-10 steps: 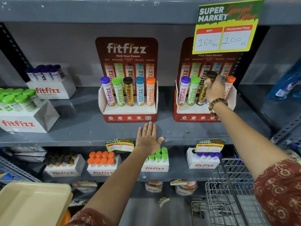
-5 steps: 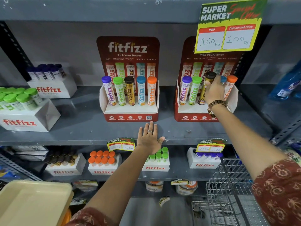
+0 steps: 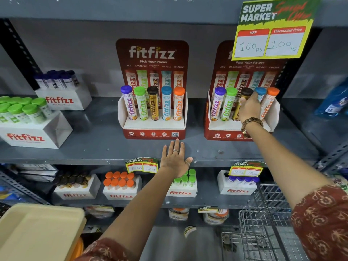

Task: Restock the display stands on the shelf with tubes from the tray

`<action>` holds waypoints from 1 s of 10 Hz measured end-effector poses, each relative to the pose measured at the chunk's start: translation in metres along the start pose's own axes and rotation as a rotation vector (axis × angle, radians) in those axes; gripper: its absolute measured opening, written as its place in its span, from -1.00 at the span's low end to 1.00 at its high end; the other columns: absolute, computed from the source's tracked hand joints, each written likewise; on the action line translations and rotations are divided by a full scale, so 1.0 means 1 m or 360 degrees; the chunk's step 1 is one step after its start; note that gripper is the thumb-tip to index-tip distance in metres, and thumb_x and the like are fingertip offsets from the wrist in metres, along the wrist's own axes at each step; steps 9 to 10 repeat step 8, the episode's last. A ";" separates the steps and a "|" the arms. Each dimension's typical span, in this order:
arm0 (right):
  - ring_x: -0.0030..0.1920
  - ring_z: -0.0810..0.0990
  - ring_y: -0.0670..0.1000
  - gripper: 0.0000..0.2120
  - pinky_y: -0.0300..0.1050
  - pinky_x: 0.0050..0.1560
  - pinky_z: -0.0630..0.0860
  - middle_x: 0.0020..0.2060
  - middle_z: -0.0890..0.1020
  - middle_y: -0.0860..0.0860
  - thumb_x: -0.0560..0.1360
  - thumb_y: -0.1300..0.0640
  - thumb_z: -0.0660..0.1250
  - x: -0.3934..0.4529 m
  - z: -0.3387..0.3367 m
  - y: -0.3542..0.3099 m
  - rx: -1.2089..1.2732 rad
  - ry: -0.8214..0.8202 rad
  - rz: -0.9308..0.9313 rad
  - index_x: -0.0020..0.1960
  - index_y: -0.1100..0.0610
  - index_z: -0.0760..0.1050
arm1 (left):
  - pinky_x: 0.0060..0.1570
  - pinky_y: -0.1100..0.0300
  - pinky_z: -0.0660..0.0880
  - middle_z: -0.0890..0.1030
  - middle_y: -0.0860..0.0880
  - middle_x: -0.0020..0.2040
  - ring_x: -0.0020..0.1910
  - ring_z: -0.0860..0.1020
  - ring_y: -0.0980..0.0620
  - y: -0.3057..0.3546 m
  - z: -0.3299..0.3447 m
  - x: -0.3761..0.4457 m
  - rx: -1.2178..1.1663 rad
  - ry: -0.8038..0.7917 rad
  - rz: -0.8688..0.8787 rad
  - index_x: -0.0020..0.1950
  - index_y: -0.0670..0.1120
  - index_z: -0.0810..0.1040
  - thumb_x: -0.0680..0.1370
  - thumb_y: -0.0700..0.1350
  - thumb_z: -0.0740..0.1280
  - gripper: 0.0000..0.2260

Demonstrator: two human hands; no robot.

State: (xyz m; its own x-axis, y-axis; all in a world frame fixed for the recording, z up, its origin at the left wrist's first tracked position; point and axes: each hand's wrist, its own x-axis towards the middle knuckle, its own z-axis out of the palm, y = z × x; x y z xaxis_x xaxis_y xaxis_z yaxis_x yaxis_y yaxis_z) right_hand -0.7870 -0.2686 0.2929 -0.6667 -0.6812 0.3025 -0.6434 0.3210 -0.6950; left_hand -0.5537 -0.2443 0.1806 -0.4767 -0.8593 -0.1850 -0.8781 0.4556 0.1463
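Two red fitfizz display stands sit on the grey shelf (image 3: 94,146). The left stand (image 3: 153,131) holds several upright tubes with purple, green, brown, blue and orange caps. In the right stand (image 3: 216,135) stand purple, green, blue and orange tubes. My right hand (image 3: 249,110) is wrapped around the brown-capped tube (image 3: 246,92) in that stand's middle slot, and the tube leans slightly. My left hand (image 3: 176,159) lies flat with fingers apart on the shelf's front edge, below the left stand. A cream tray (image 3: 37,232) shows at the bottom left; nothing is visible in it.
White fitfizz boxes of green-capped tubes (image 3: 28,136) and dark-capped tubes (image 3: 62,98) stand at the shelf's left. A yellow price sign (image 3: 271,40) hangs over the right stand. More tube boxes fill the lower shelf (image 3: 120,191). A wire basket (image 3: 267,223) is at the bottom right.
My right hand has pushed the brown-capped tube a little lower and straighter into the right stand. The left hand has stayed flat on the shelf edge.
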 end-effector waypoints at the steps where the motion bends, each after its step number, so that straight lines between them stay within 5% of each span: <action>1: 0.12 0.54 0.33 -0.65 0.15 0.08 0.48 0.11 0.57 0.35 0.61 0.19 0.10 0.001 0.000 0.002 -0.0033 -0.0021 -0.0010 0.36 0.27 0.20 | 0.51 -0.07 -0.21 -0.17 -0.14 0.56 0.53 -0.20 -0.12 0.000 0.000 0.000 -0.0002 0.0000 0.0000 0.52 -0.13 -0.18 0.62 0.13 -0.08 -0.42; 4: 0.12 0.53 0.32 -0.64 0.11 0.06 0.48 0.08 0.59 0.35 0.59 0.28 0.14 -0.017 -0.015 -0.011 -0.0274 0.0205 -0.0160 0.37 0.29 0.29 | 0.51 -0.08 -0.20 -0.17 -0.15 0.56 0.53 -0.20 -0.12 0.000 0.001 0.000 -0.0019 0.0018 0.0011 0.52 -0.14 -0.17 0.62 0.14 -0.08 -0.41; 6: -0.03 0.62 0.30 -0.77 0.12 -0.05 0.56 -0.07 0.65 0.34 0.57 0.35 0.09 -0.046 -0.019 -0.023 -0.0580 0.0129 -0.0461 0.11 0.35 0.48 | 0.51 -0.07 -0.19 -0.15 -0.13 0.56 0.54 -0.19 -0.10 -0.002 -0.009 -0.001 -0.0156 -0.0126 0.0004 0.53 -0.14 -0.13 0.62 0.14 -0.06 -0.42; 8: -0.24 0.67 0.24 -0.78 0.01 -0.27 0.57 -0.26 0.67 0.28 0.58 0.22 0.14 -0.084 -0.012 -0.048 -0.0490 0.0191 -0.0813 0.03 0.30 0.53 | 0.27 -0.05 0.43 0.45 -0.22 0.34 0.28 0.45 -0.20 -0.002 -0.068 -0.022 -0.0519 0.0831 0.0181 0.34 -0.22 0.37 0.58 -0.16 0.14 -0.65; 10: -0.24 0.67 0.24 -0.78 0.01 -0.27 0.57 -0.26 0.67 0.28 0.58 0.22 0.14 -0.084 -0.012 -0.048 -0.0490 0.0191 -0.0813 0.03 0.30 0.53 | 0.27 -0.05 0.43 0.45 -0.22 0.34 0.28 0.45 -0.20 -0.002 -0.068 -0.022 -0.0519 0.0831 0.0181 0.34 -0.22 0.37 0.58 -0.16 0.14 -0.65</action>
